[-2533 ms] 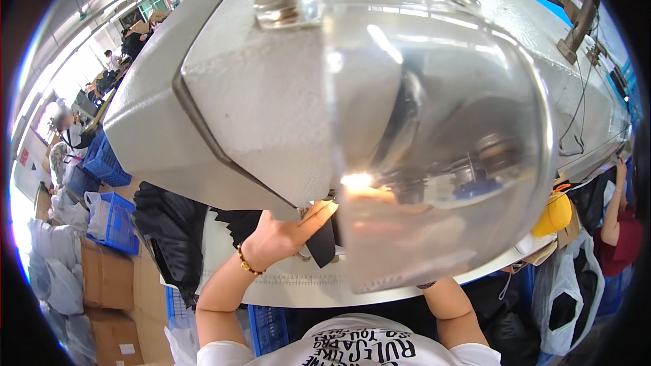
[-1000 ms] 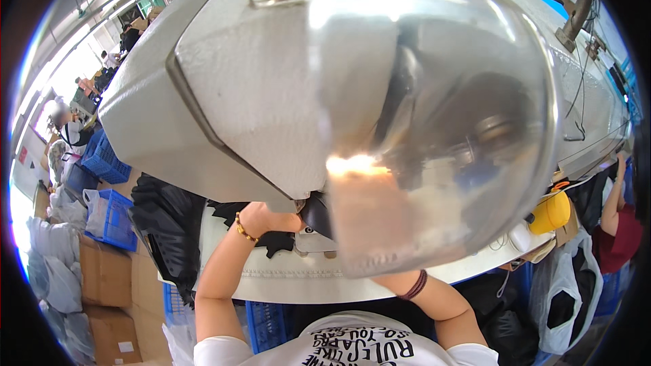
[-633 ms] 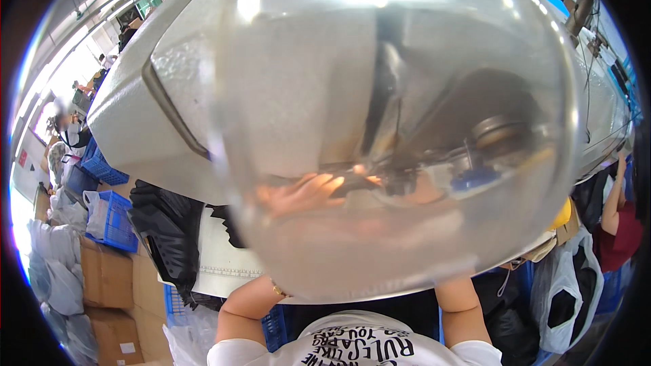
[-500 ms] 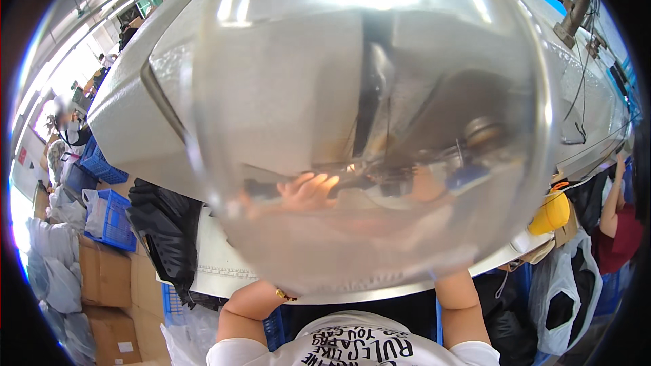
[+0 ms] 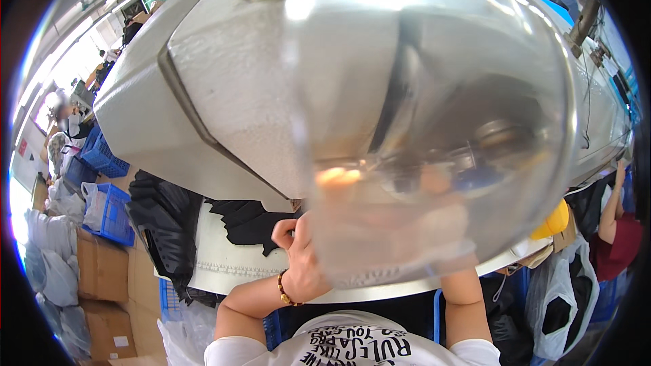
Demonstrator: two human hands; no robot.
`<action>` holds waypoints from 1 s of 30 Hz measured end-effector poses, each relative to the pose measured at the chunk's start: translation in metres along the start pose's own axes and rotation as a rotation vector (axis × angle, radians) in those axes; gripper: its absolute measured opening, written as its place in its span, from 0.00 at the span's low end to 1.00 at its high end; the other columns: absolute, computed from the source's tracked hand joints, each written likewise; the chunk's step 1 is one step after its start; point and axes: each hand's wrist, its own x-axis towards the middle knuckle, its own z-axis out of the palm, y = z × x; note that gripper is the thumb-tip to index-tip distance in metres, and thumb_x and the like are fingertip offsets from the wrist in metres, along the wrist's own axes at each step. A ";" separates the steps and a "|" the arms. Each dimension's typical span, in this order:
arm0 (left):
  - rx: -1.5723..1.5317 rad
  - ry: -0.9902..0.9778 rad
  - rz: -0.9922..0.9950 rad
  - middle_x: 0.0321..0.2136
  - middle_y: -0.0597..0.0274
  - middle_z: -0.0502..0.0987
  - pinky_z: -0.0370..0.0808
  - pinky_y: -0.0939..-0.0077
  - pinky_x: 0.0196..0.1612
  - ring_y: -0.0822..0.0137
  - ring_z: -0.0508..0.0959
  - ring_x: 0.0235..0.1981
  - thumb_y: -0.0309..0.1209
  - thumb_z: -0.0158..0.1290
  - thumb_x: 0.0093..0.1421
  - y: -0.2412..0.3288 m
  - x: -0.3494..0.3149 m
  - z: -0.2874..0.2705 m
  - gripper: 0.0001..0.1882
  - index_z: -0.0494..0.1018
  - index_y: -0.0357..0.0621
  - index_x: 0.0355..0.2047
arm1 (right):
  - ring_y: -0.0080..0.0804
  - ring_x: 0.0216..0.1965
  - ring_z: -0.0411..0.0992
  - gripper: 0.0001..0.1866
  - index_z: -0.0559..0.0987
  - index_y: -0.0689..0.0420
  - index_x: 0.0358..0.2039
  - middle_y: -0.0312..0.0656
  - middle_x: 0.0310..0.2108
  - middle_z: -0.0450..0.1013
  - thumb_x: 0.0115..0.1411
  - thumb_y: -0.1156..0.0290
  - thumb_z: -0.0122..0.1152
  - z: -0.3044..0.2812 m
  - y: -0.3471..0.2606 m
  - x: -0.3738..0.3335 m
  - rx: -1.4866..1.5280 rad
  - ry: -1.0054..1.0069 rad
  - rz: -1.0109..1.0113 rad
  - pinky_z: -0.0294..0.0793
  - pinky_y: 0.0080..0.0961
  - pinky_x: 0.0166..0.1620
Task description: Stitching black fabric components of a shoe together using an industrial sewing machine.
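Note:
A clear, curved plastic shield [image 5: 434, 95] fills the middle and right of the view, close up and blurred. Left of its edge, my left hand [image 5: 305, 261] is over the pale worktable, fingers curled in, a beaded bracelet at the wrist. Its fingertips go behind the shield, and what they hold is hidden. A black cut fabric piece [image 5: 247, 224] with a jagged edge lies beside that hand. Through the shield, my right hand [image 5: 434, 179] shows only as a smear near blurred metal parts; its fingers cannot be made out. Above stands the big white sewing-machine body [image 5: 230, 88].
Black moulded pieces [image 5: 159, 220] are stacked at the table's left end. Blue crates [image 5: 112, 213] and cardboard boxes [image 5: 102, 264] stand on the floor at left. At right are a yellow item [image 5: 553, 220] and a plastic bag [image 5: 559, 312]. Other people work farther off.
The shield's left edge has shifted right across the view, uncovering more of the machine, the black fabric piece and my left hand. My right forearm has hardly moved.

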 end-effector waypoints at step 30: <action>0.182 0.081 -0.031 0.21 0.55 0.68 0.65 0.73 0.22 0.61 0.65 0.20 0.18 0.47 0.31 0.035 0.027 0.012 0.10 0.68 0.38 0.20 | 0.36 0.22 0.67 0.08 0.74 0.55 0.30 0.46 0.16 0.66 0.49 0.68 0.55 0.043 0.044 -0.009 -0.093 0.216 0.135 0.66 0.30 0.27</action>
